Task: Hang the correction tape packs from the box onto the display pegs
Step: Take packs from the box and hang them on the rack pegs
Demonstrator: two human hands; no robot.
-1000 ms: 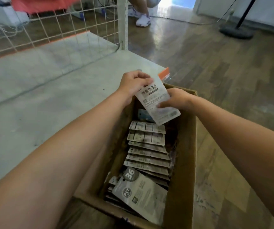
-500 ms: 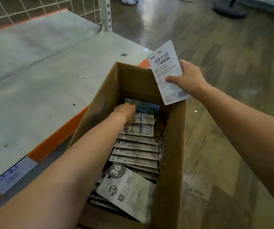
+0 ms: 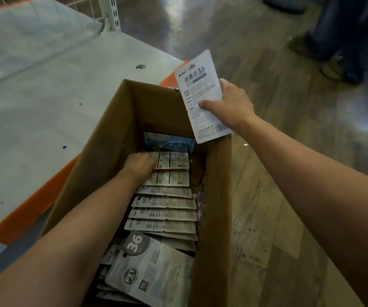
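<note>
— Cardboard all round the left hand [image 3: 142,163], then? Why is it sunk so deep in the box [image 3: 112,138]?

— Because the correction tape packs [image 3: 165,209] stand on edge in a row along the bottom. Nearest the viewer, behind the wrist, one loose pack [image 3: 147,271] lies flat on the row, with a big "36" in a grey disc and "PET" in a smaller one. The left fingers curl over the top edge of the farthest pack in the row [image 3: 172,160], clamped on it as far as I can judge, likely to lift it out.

— And beyond those fingers?

— A blue-fronted pack [image 3: 169,142] leans against the far wall of the box, just past them.

— Why is the right hand [image 3: 229,103] up high?

— It holds one white pack [image 3: 200,96] clear above the far right corner of the box, thumb across the printed back and the other fingers behind, pinched tight. My guess is it keeps this one ready for hanging. The card reads "36" beside large Chinese characters, with a small square code and a barcode near its lower end; the fine print is too small to read.

— Any pegs?

— None visible. Left of the fingers is a pale shelf [image 3: 45,96] with an orange edge, a wire grid [image 3: 85,9] at its far end, and someone's shoes [image 3: 331,69] on the wooden floor [image 3: 267,52] beyond.
</note>
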